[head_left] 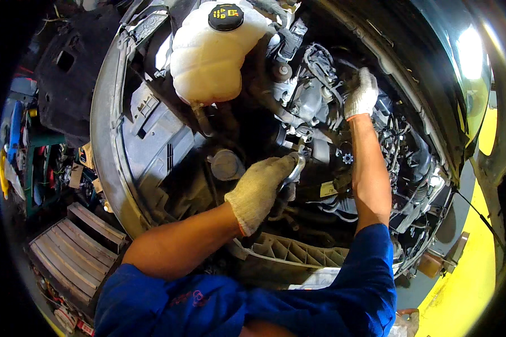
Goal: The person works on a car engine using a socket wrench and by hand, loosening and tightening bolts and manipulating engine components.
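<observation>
My left hand (261, 191), in a cream knit glove, is closed on a shiny metal tool (297, 168), perhaps a wrench, low in the middle of an open engine bay. My right hand (361, 94), also gloved, reaches up to the engine parts (317, 98) at the upper right, its fingers curled; what they hold is hidden. Above my left hand is a translucent white fluid reservoir (211, 64) with a black cap (226, 17). A dark round part (227, 165) sits just left of that hand, and cables and hoses surround my right forearm.
The curved car body edge (118, 157) bounds the bay on the left, with a dark pad (73, 73), cluttered shelving (45, 151) and a slatted panel (76, 255) beyond. At the right are a glossy dark panel (455, 67) and a yellow surface (455, 281).
</observation>
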A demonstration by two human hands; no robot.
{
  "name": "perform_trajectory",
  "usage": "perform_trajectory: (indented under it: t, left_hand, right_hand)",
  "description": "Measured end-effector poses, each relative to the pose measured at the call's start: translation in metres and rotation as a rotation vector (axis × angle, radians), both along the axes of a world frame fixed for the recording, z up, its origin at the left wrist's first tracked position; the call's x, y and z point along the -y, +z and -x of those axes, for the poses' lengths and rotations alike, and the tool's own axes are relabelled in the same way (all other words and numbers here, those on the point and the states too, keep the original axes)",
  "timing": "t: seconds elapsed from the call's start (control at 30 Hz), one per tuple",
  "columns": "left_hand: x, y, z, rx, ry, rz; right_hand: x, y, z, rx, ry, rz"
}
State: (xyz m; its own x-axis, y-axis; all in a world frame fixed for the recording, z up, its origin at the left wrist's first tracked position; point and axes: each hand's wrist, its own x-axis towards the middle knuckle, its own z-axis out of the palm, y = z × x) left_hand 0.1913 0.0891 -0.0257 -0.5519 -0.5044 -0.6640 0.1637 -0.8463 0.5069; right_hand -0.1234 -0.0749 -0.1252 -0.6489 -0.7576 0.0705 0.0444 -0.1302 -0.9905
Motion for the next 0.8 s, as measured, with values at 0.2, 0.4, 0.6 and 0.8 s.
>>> perform_trajectory:
  t: [0.2,0.4,0.6,0.8]
  left_hand:
    - [0.000,0.003,0.001,0.039,-0.029,-0.036]
    - [-0.003,0.003,0.002,0.009,-0.018,-0.057]
    - [-0.002,0.005,0.003,0.079,-0.058,-0.020]
    - [-0.006,-0.004,0.006,0.037,-0.027,-0.055]
  right_hand:
    - [0.001,0.019,0.027,0.464,0.418,-0.152]
    - [-0.003,0.005,0.001,0.167,0.096,0.090]
    - [0.005,0.019,0.007,0.357,0.015,-0.055]
    - [0.000,0.018,0.014,-0.012,0.000,-0.138]
